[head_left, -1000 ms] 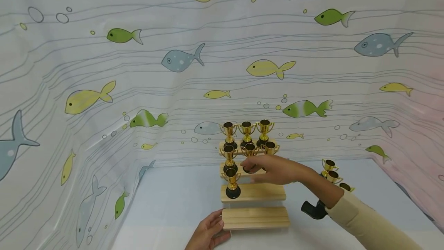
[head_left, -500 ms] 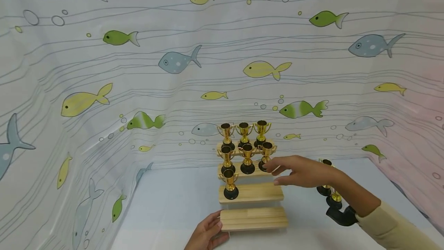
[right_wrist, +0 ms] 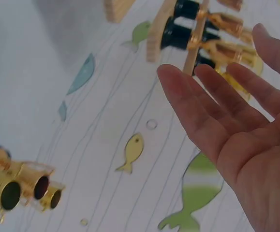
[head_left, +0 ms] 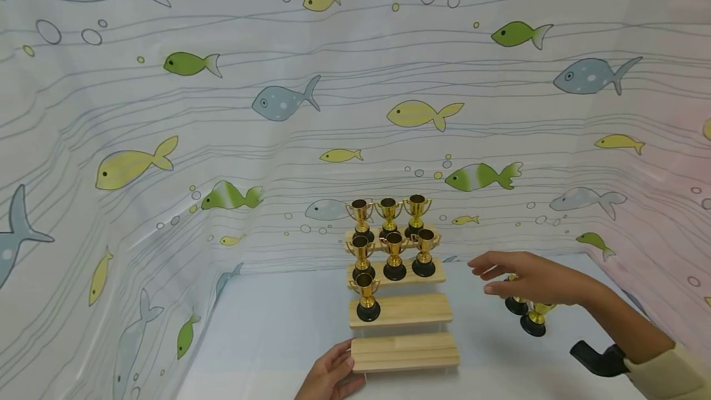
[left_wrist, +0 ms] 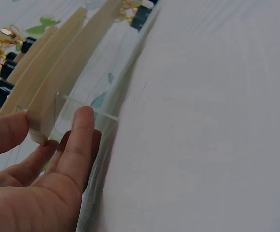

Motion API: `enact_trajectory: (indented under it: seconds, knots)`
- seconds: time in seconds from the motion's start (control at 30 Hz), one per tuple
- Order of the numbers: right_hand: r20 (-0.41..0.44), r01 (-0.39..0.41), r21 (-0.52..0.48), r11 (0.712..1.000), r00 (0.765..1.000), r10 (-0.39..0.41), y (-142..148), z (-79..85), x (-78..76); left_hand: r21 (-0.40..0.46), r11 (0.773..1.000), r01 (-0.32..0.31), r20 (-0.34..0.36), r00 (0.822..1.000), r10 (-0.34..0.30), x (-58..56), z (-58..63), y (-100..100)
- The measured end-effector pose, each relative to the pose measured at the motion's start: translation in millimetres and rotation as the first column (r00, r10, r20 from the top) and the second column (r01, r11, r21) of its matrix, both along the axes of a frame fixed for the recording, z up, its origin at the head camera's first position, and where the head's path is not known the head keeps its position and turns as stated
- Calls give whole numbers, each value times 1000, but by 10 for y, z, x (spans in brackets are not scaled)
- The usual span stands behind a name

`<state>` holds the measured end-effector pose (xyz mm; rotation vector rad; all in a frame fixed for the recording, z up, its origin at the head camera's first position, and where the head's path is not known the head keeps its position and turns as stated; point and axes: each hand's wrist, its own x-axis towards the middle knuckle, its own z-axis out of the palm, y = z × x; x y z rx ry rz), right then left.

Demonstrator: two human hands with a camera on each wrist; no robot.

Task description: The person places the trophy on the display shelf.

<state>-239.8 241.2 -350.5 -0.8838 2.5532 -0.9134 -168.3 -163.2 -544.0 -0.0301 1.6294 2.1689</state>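
Note:
A stepped display stand (head_left: 405, 354) with pale wooden shelves on clear supports stands mid-table. My left hand (head_left: 329, 372) grips the left end of its lowest shelf; the left wrist view shows the thumb (left_wrist: 7, 133) against the wood and fingers beneath. Small gold trophy cups with black bases fill the two upper shelves, three on each. One trophy (head_left: 366, 298) stands at the left of the third shelf; the lowest shelf is bare. My right hand (head_left: 536, 279) hovers right of the stand, fingers extended, holding nothing. Loose trophies (head_left: 534, 320) stand behind and below it, partly hidden.
A white tabletop (head_left: 266, 326) surrounds the stand. Behind it rises a pale wall covering (head_left: 355, 128) printed with fish, folded along the sides. A curved black piece (head_left: 600, 360) sits at my right wrist.
My right hand has moved right, away from the second shelf, where a trophy at its right end is now uncovered. The left hand keeps its hold on the stand.

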Motion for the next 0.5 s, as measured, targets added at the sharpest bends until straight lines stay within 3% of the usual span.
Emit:
enact_trajectory:
  seconds: [0.27,0.5]
  knots:
    - [108,38,-92,995,994,-28,482,-204,-35,18,1000,-1,16,1000,1,-7,-24,-21]
    - [155,158,-86,984,977,-144,917,-350,-47,20,1000,12,2,1000,-12,-5,-15,-14]
